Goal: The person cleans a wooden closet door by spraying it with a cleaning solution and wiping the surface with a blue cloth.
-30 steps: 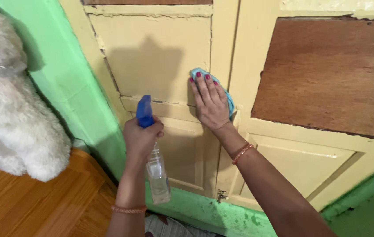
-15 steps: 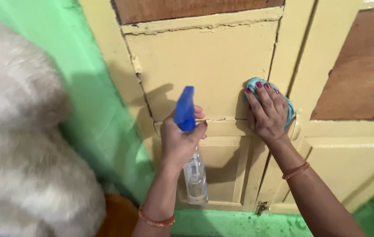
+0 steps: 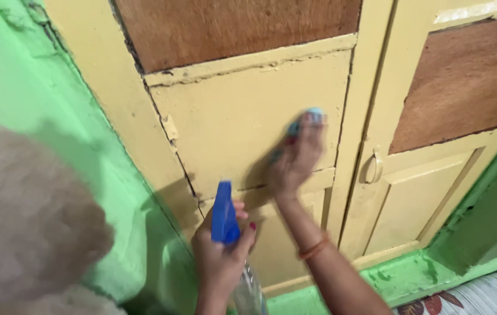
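A: Left hand (image 3: 220, 256) low in the frame, fingers clenched round the neck of the spray bottle (image 3: 228, 233).

B: Which way is it pointing?

A: Long axis near upright. Blue trigger head on top, nozzle aimed up toward the yellow door panel (image 3: 236, 116), clear body dropping out of the bottom edge.

B: And the other hand?

A: Right hand (image 3: 296, 156) is flat against that panel, pressing the blue cloth (image 3: 308, 115) to the paint. It's blurred, but the fingers lie spread over the cloth, only a bit peeking out at the fingertips.

B: Around them?

A: A metal handle (image 3: 372, 168) just right, on the neighbouring door. Green wall (image 3: 56, 116) left, something pale and furry (image 3: 26, 233) in the corner.
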